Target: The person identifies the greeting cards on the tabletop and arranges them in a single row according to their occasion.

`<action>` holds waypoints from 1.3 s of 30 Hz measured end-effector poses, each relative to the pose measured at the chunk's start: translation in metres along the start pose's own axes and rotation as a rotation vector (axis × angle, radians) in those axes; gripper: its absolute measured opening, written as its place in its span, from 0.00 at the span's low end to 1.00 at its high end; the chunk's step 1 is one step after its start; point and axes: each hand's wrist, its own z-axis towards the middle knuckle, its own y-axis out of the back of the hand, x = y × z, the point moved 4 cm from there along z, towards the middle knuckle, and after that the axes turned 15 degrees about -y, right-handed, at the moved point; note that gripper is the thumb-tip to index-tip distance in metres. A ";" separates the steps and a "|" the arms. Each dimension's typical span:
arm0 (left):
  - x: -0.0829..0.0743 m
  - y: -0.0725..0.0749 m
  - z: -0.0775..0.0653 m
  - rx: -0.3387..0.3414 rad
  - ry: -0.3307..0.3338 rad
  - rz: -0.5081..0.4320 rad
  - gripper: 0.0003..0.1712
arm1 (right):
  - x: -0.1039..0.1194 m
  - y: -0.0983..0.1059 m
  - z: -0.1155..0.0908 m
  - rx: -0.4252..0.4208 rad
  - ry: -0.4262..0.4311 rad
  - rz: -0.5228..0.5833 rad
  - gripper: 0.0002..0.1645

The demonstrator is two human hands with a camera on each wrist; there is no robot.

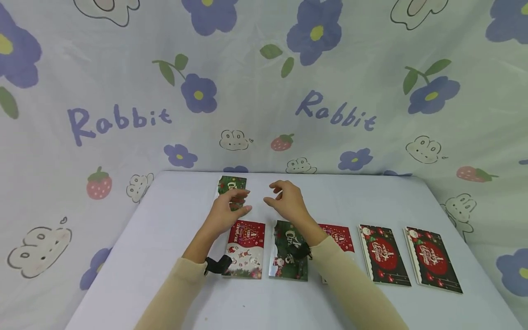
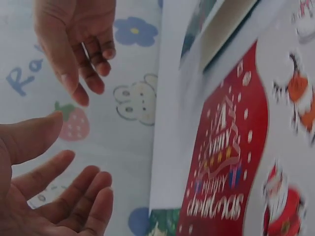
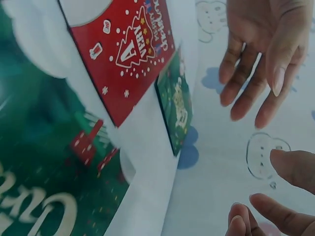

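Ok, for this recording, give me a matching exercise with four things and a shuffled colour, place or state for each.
Things
1. Back booklet
2. Leftmost front-row booklet
3. Rightmost front-row booklet
4. Right hand

Descriptions
A. Fingers loosely bent, holding nothing
B. Dark cover with a large red round shape
C. Green cover, partly hidden by the left hand in the head view
D. Red upper part, white below with small figures

Pairs: 1-C, 2-D, 3-B, 4-A
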 end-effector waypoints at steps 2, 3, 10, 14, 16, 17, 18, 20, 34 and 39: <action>-0.004 -0.010 -0.001 0.008 -0.012 -0.012 0.29 | -0.005 0.006 -0.005 -0.008 -0.001 0.008 0.25; -0.005 -0.015 -0.001 0.011 -0.018 -0.015 0.28 | -0.008 0.008 -0.008 -0.008 -0.004 0.016 0.25; -0.011 -0.042 -0.002 0.032 -0.037 -0.082 0.27 | -0.025 0.022 -0.021 -0.009 -0.022 0.057 0.24; -0.012 -0.055 -0.003 0.043 -0.047 -0.134 0.26 | -0.035 0.026 -0.025 -0.023 -0.027 0.070 0.22; -0.013 -0.061 -0.004 0.047 -0.051 -0.151 0.26 | -0.041 0.028 -0.027 -0.029 -0.030 0.081 0.21; -0.013 -0.063 -0.005 0.050 -0.049 -0.159 0.26 | -0.044 0.029 -0.028 -0.033 -0.031 0.083 0.21; -0.013 -0.066 -0.005 0.051 -0.045 -0.165 0.26 | -0.047 0.030 -0.030 -0.034 -0.038 0.085 0.21; -0.014 -0.070 -0.006 0.050 -0.033 -0.171 0.26 | -0.055 0.030 -0.032 -0.036 -0.058 0.091 0.21; -0.005 -0.089 -0.008 0.034 -0.024 -0.023 0.24 | -0.090 0.029 -0.034 -0.054 -0.163 0.066 0.18; -0.005 -0.095 -0.009 0.062 -0.019 0.017 0.25 | -0.094 0.030 -0.035 -0.027 -0.183 0.049 0.17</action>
